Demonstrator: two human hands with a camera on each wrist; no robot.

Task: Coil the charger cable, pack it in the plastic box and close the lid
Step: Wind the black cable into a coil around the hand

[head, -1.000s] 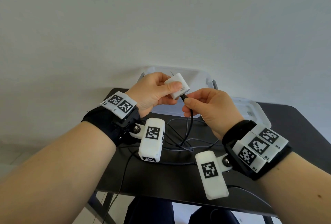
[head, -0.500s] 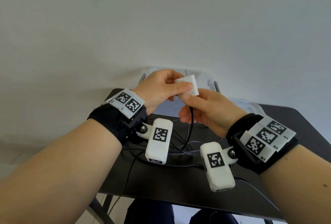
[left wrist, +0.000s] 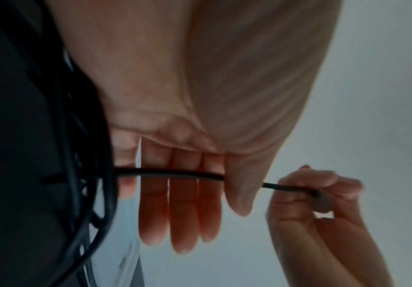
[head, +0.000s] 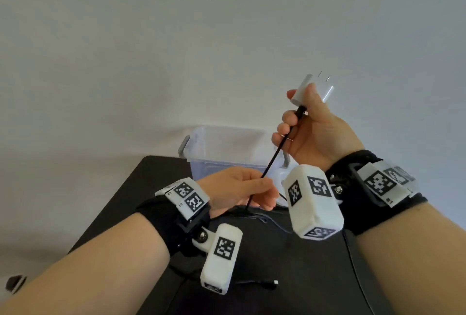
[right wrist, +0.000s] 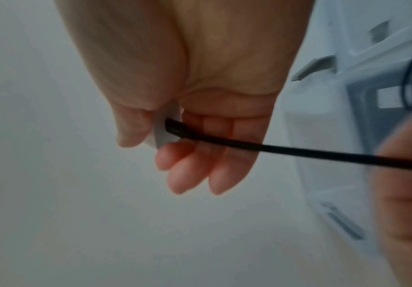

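From the head view, my right hand (head: 317, 135) is raised above the clear plastic box (head: 227, 148), thumb and forefinger pinching the white charger plug (head: 314, 89), while my left hand (head: 239, 188) sits low over the black table (head: 290, 264), thumb pressing the black cable (head: 273, 159) stretched taut between the two. At my left wrist, the cable (left wrist: 175, 172) crosses my nearly straight fingers (left wrist: 185, 213) under the thumb. At my right wrist, the plug (right wrist: 166, 126) sits pinched at my fingertips, the cable (right wrist: 298, 150) running off toward the left hand, the box (right wrist: 322, 136) behind.

Smooth white plastic charger (head: 312, 89) with metal prongs; matt black cable (head: 274, 157); translucent plastic box (head: 227, 148); matt black table (head: 290, 264).
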